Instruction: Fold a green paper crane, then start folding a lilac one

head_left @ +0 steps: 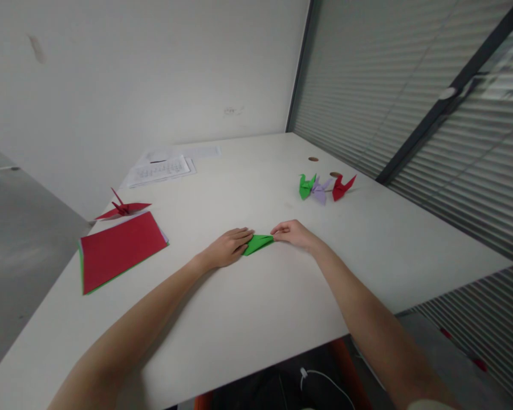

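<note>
A folded piece of green origami paper (pixel 259 244) lies on the white table between my two hands. My left hand (pixel 228 247) rests on its left end, with the fingers stretched out flat over it and covering that part. At the pointed right end, my right hand (pixel 294 234) pinches the paper's tip between thumb and fingers. The folded piece is long and narrow, with layered edges showing along the top.
To the left lie a stack of coloured paper sheets, red on top (pixel 122 250), and a red paper crane (pixel 123 209). Green (pixel 306 187), lilac (pixel 320 191) and red (pixel 341 189) folded cranes stand at the back right. Printed sheets (pixel 162 169) lie farther back, near the wall.
</note>
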The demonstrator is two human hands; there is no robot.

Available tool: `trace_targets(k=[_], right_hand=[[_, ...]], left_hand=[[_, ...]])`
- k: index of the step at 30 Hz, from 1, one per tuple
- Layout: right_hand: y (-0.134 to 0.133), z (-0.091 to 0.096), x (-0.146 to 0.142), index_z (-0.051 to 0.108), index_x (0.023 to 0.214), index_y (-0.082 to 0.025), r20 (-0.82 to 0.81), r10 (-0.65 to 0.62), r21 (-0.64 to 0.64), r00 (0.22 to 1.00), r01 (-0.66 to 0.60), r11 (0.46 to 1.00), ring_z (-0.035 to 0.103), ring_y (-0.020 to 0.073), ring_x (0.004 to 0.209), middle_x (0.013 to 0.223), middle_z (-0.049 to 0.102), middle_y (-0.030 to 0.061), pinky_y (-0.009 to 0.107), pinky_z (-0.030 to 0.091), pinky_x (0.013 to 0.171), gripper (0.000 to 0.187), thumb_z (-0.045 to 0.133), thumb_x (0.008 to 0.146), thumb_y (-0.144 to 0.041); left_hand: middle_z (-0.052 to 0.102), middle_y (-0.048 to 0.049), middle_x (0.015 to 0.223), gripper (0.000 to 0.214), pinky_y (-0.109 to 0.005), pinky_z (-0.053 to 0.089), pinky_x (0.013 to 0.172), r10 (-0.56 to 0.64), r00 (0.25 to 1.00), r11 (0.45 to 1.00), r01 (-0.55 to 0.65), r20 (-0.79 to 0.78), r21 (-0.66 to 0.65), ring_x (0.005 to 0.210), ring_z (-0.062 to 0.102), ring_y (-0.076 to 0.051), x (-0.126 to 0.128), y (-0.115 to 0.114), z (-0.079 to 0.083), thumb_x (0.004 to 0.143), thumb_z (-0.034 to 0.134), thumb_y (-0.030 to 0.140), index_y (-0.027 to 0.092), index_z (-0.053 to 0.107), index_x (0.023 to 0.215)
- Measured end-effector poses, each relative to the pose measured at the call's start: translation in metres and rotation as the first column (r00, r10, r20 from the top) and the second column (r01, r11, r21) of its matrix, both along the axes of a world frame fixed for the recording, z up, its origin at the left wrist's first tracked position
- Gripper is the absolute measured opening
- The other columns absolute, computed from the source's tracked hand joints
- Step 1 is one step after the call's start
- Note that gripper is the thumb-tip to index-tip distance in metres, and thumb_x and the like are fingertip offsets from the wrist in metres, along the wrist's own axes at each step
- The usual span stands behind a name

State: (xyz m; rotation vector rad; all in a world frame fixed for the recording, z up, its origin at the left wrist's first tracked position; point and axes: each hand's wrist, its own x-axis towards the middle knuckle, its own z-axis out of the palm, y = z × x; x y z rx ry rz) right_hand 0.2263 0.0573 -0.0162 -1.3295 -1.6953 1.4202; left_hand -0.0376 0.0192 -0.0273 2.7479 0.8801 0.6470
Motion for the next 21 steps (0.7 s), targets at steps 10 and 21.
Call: trace_targets(k=[10,21], right_hand=[[-0.005,0.014,-0.007,0.071,0.083,-0.015,-0.016,0.058,0.255,0.998,-0.052,0.966,0.062,0.017,0.074,0.079,0.071,0.0063,0.03,0.048,0.071,0.03,0.073,0.067,-0.041],[-0.029,0.026,-0.032,0.071,0.102,-0.019,-0.004,0.169,0.387,0.986,-0.155,0.909,0.061,0.0166,0.079,0.086,0.07,0.0051,0.028,0.044,0.07,0.032,0.063,0.078,-0.037]], left_hand=[[0.07,-0.0093,0.103,0.035,-0.037,0.048,0.09,0.266,0.962,0.95,-0.251,0.059,-0.186,0.095,0.064,-0.023,0.009,-0.003,0.026,0.091,0.046,0.042,0.018,0.068,0.107],[0.06,-0.0001,0.059,0.048,-0.023,0.035,0.051,0.433,0.85,0.531,0.029,0.301,-0.847,0.052,0.049,-0.011,0.024,-0.016,0.034,0.074,0.064,0.058,0.011,0.073,0.082]])
